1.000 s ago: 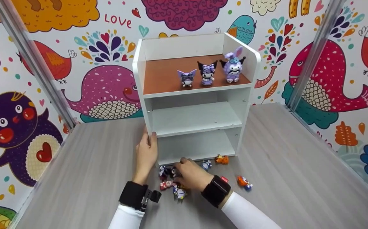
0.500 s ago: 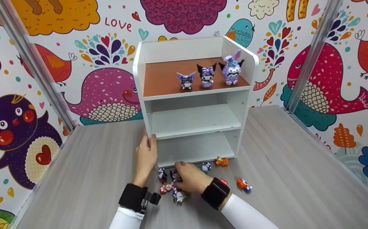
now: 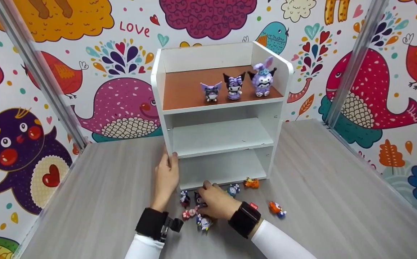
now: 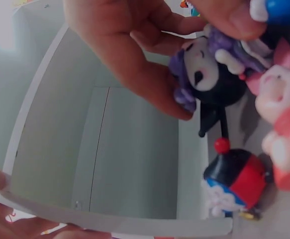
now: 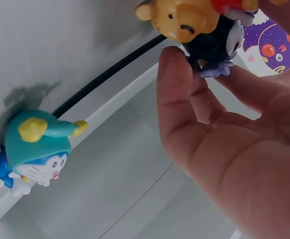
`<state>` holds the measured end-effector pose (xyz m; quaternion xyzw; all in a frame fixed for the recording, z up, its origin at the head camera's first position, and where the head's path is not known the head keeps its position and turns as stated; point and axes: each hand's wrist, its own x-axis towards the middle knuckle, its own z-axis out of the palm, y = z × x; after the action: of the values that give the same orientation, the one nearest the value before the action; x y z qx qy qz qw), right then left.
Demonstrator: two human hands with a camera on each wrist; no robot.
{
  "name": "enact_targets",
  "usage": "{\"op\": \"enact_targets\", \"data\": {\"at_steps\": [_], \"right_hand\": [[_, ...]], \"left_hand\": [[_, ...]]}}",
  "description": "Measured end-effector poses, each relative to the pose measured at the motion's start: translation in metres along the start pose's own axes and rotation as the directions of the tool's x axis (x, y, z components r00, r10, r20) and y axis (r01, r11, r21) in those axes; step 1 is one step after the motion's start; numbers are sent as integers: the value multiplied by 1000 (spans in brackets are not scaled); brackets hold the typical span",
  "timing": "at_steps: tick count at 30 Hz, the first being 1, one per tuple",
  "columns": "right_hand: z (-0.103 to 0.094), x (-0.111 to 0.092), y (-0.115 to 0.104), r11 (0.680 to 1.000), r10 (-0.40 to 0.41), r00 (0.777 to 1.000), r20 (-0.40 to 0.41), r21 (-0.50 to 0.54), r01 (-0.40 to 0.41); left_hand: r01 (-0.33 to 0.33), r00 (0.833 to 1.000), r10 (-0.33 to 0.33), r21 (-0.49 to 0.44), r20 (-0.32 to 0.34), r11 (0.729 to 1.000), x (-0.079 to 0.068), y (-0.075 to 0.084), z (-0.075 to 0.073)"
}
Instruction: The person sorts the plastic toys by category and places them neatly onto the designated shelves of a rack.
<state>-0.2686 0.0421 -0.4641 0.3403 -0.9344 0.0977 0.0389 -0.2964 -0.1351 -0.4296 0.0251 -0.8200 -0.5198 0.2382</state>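
My right hand point(image 3: 217, 201) pinches a small figurine with a black hood and purple bow point(image 4: 204, 74) between fingers and thumb, low in front of the white shelf unit point(image 3: 226, 145). That figurine is partly covered by the hand. My left hand point(image 3: 166, 176) grips the shelf unit's left side panel, thumb on the front edge. Close by lie a red-and-black capped figurine point(image 4: 237, 179), a pink pig figurine point(image 4: 284, 114) and a yellow bear figurine point(image 5: 182, 20). A blue cat figurine in a teal hood point(image 5: 38, 144) lies along the unit's bottom edge.
Three purple figurines point(image 3: 234, 86) stand on the brown top shelf. An orange figurine point(image 3: 251, 183) lies by the unit's lower right corner, and an orange-and-blue one point(image 3: 277, 209) farther right. A white-and-blue figurine point(image 3: 205, 223) is in front of the right hand. Patterned walls enclose the grey table.
The head view has tipped slightly, so the scene sits a little lower. Both hands keep nearly the same places, the right at the black-hooded figurine, the left on the side panel.
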Motion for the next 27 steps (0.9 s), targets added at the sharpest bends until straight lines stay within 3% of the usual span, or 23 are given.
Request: {"op": "enact_targets", "data": {"at_steps": [6, 14, 22, 27], "right_hand": [[1, 1, 1, 997, -25, 1000, -15, 77, 26], [3, 3, 3, 994, -75, 997, -23, 84, 76], [-1, 4, 4, 992, -68, 996, 59, 106, 62], [-7, 4, 7, 983, -91, 995, 40, 162, 83]], "left_hand": [[-8, 1000, 8, 5, 4, 1000, 0, -1, -1], [-13, 1000, 13, 9, -4, 1000, 0, -1, 0], [11, 1000, -11, 17, 0, 1000, 0, -2, -1], [19, 1000, -19, 11, 0, 1000, 0, -1, -1]]}}
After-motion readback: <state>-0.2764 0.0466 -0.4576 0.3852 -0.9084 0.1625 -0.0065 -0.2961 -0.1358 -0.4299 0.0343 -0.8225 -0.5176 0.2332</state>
